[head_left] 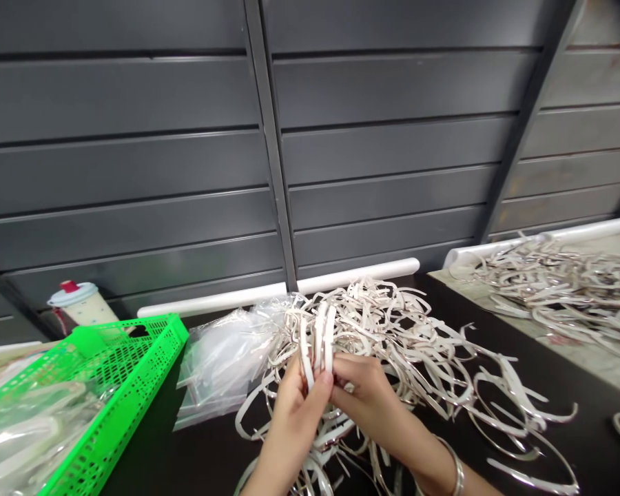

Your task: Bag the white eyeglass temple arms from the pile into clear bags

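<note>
My left hand (300,403) is closed around a small bunch of white-and-silver headbands (329,337), which stand upright with their curved tops away from me. Against the same bunch, from the right, press the bent fingers of my right hand (362,386); their tips are partly hidden, and the lower ends of the bands are covered by both hands. Behind and around my hands spreads a tangled pile of similar headbands (377,317). Clear plastic bags (222,365) lie flat just left of the pile.
At the left, a bright green perforated basket (108,424) holds bagged headbands. A cup with a red-topped lid (85,303) stands behind it. Another headband heap (573,282) covers the surface at the right. White tubes (356,274) run along the grey panelled wall (393,89).
</note>
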Demonstrator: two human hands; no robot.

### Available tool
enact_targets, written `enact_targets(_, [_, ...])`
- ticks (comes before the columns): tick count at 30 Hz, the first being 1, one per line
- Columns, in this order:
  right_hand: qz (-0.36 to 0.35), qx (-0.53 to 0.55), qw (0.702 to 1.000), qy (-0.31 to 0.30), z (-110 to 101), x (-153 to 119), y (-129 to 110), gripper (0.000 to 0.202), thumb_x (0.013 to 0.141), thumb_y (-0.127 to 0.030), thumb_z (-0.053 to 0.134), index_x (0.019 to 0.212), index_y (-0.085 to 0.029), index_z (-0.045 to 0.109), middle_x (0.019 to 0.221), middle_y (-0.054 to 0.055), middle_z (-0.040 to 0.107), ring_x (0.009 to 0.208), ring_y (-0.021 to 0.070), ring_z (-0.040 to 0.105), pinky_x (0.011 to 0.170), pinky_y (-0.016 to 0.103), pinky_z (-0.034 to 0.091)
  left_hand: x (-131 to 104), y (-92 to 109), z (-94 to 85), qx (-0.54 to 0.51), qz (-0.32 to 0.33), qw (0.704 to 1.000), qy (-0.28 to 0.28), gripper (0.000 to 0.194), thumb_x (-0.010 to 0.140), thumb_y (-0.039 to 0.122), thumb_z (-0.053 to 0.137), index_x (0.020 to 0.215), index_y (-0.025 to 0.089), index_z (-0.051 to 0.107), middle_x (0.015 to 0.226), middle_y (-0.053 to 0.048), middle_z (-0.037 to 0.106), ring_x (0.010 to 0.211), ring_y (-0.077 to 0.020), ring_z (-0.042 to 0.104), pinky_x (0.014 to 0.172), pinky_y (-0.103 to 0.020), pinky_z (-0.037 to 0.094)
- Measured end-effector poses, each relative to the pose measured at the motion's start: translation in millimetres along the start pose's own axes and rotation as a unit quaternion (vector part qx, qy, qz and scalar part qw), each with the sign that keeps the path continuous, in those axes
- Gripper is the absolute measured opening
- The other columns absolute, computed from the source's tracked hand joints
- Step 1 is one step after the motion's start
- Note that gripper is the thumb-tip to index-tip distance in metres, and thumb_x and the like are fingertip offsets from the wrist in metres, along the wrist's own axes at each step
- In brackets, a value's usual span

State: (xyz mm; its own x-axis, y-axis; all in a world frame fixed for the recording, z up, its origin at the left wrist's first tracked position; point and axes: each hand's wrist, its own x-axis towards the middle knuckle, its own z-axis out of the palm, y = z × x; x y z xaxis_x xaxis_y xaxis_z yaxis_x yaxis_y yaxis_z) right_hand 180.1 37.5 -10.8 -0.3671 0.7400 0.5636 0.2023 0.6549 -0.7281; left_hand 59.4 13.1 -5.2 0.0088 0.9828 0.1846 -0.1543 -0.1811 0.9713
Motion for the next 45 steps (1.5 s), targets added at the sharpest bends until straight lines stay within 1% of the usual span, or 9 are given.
enact_targets(5, [0.011,0.065,0.998,-0.014,-10.0,2.5,5.8,0.004,0.081,-0.019,0.065,0.077,-0.02,0.066,0.074,0.0,0.061,0.064,0.0123,0.057,0.056,0.024,0.048,5.3,-6.7,-2.8,-0.078,-0.038,0.995,0.056,0.029,0.08,0.042,0.064,0.096,0.017,0.066,0.092,-0.006,0.069,0.089,-0.0212,0.061,0.081,-0.031,0.045])
enact_targets(8, [0.002,0.092,0.995,0.025,-32.6,7.4,21.2,0.011,0.085,-0.023,0.059,0.089,-0.025,0.069,0.078,0.001,0.066,0.064,0.0128,0.06,0.052,0.025,0.05,12.0,-4.7,-10.1,-0.129,-0.051,0.988,0.074,0.028,0.078,0.042,0.066,0.079,0.015,0.066,0.076,-0.005,0.068,0.074,-0.017,0.061,0.072,-0.027,0.045])
enact_targets(11, [0.067,-0.002,0.992,0.105,-55.6,16.8,53.9,0.018,0.087,-0.03,0.054,0.093,-0.021,0.068,0.07,0.002,0.067,0.055,0.0142,0.058,0.047,0.027,0.047,17.6,2.1,-17.6,-0.183,-0.038,0.977,0.104,0.029,0.075,0.042,0.07,0.068,0.015,0.062,0.058,0.0,0.062,0.062,-0.0142,0.057,0.069,-0.027,0.045])
enact_targets(13, [0.118,-0.131,0.975,0.133,-64.3,24.4,79.0,0.022,0.085,-0.031,0.052,0.091,-0.017,0.069,0.079,0.006,0.07,0.069,0.0189,0.063,0.062,0.032,0.051,19.3,7.3,-21.3,-0.227,-0.021,0.965,0.129,0.026,0.072,0.038,0.073,0.068,0.016,0.062,0.05,0.004,0.055,0.055,-0.0114,0.053,0.072,-0.027,0.046])
enact_targets(19, [0.161,-0.206,0.963,0.061,-51.1,36.8,116.6,0.02,0.08,-0.025,0.054,0.081,-0.014,0.071,0.087,0.011,0.07,0.083,0.0247,0.062,0.082,0.038,0.044,18.4,16.3,-23.5,-0.285,-0.017,0.946,0.154,0.028,0.065,0.032,0.08,0.082,0.014,0.065,0.047,0.009,0.044,0.05,-0.007,0.045,0.071,-0.025,0.047])
enact_targets(26, [0.21,-0.157,0.964,-0.043,-24.3,33.5,119.3,0.01,0.069,-0.019,0.065,0.059,-0.019,0.067,0.058,0.001,0.066,0.056,0.0157,0.058,0.059,0.026,0.041,19.5,18.1,-24.4,-0.295,-0.016,0.944,0.149,0.026,0.066,0.021,0.078,0.087,0.011,0.066,0.05,0.007,0.045,0.052,-0.0068,0.045,0.058,-0.02,0.042])
enact_targets(34, [0.133,0.02,0.988,0.079,-48.2,30.9,105.4,0.028,0.079,-0.041,0.059,0.087,-0.017,0.071,0.078,0.006,0.071,0.067,0.0176,0.063,0.06,0.03,0.051,19.5,20.1,-30.0,-0.258,-0.012,0.954,0.15,0.026,0.068,0.029,0.077,0.086,0.014,0.065,0.051,0.007,0.043,0.054,-0.009,0.048,0.061,-0.023,0.042])
enact_targets(40, [0.018,0.264,0.951,0.163,-45.6,23.6,71.1,0.011,0.067,-0.016,0.074,0.071,-0.026,0.075,0.08,0.003,0.074,0.077,0.0186,0.069,0.066,0.031,0.058,17.7,16.8,-24.6,-0.237,-0.031,0.965,0.111,0.03,0.068,0.032,0.078,0.086,0.013,0.064,0.054,0.007,0.041,0.051,-0.0058,0.036,0.052,-0.019,0.032])
enact_targets(45, [-0.006,0.232,0.956,0.178,-41.0,20.1,53.4,0.019,0.071,-0.01,0.069,0.073,-0.028,0.076,0.083,0.003,0.075,0.077,0.0185,0.07,0.069,0.034,0.061,15.1,10.7,-19.6,-0.207,-0.063,0.974,0.061,0.036,0.071,0.039,0.075,0.092,0.013,0.063,0.055,0.006,0.043,0.054,-0.0078,0.037,0.054,-0.021,0.03])
